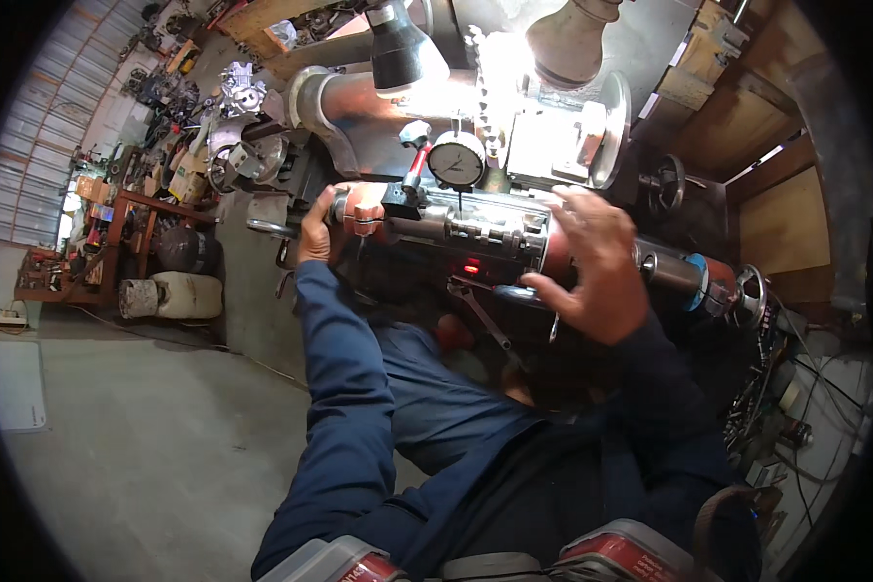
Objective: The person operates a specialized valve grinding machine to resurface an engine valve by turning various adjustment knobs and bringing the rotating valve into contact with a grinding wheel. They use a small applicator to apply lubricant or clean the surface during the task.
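A crankshaft-like metal shaft [490, 233] lies across a machine between two reddish round holders. Above it stands a round dial gauge [457, 163], its thin probe pointing down at the shaft. A red-and-black stand arm [416, 175] is just left of the gauge. My left hand [315, 231] grips the rim of the left reddish holder [364, 211]; some of its fingers are hidden behind it. Over the right reddish holder [557, 250] hovers my right hand [597, 262], fingers and thumb spread, holding nothing. Whether it touches the holder is unclear.
A black lamp [398, 53] and a beige lamp [567, 44] hang over the machine. A handwheel [750, 296] sits at its right end. Below the shaft is a wrench-like lever [480, 315]. Jerrycan [184, 294] and cluttered shelf stand left; cables hang right.
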The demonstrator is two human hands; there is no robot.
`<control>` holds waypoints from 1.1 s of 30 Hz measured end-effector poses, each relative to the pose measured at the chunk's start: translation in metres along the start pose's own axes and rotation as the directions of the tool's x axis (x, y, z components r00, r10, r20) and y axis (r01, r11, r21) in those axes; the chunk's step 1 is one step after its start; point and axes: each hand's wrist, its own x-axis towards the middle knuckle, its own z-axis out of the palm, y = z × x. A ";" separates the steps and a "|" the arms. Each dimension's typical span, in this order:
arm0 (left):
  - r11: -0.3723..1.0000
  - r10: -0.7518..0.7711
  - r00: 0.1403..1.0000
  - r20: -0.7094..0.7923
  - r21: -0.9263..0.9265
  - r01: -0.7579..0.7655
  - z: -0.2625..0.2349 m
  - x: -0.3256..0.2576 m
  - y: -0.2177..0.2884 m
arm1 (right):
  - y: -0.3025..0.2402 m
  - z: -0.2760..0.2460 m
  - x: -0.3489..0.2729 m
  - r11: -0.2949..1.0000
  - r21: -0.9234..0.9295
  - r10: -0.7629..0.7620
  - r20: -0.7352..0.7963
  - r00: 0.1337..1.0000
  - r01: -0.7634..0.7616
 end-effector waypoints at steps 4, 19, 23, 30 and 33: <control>0.670 0.600 0.769 -0.221 -0.387 -0.634 0.023 0.014 -0.030 | 0.020 -0.055 -0.041 0.983 0.012 0.180 -0.200 0.963 -0.181; 0.963 0.182 0.677 -0.713 -0.009 -0.269 0.016 0.007 -0.004 | 0.273 -0.139 -0.235 0.669 0.448 0.705 -0.132 0.697 -0.592; 0.950 0.097 0.546 -0.832 -0.086 -0.299 -0.005 -0.019 -0.011 | 0.269 -0.131 -0.211 0.654 0.273 0.756 -0.199 0.624 -0.705; 0.923 0.084 0.630 -0.772 -0.179 -0.341 0.004 -0.005 -0.023 | 0.274 -0.123 -0.218 0.540 0.467 0.781 0.030 0.623 -0.700; 0.924 0.073 0.675 -0.734 -0.206 -0.324 0.012 -0.002 -0.018 | 0.302 -0.122 -0.254 0.676 0.130 0.728 0.037 0.685 -0.725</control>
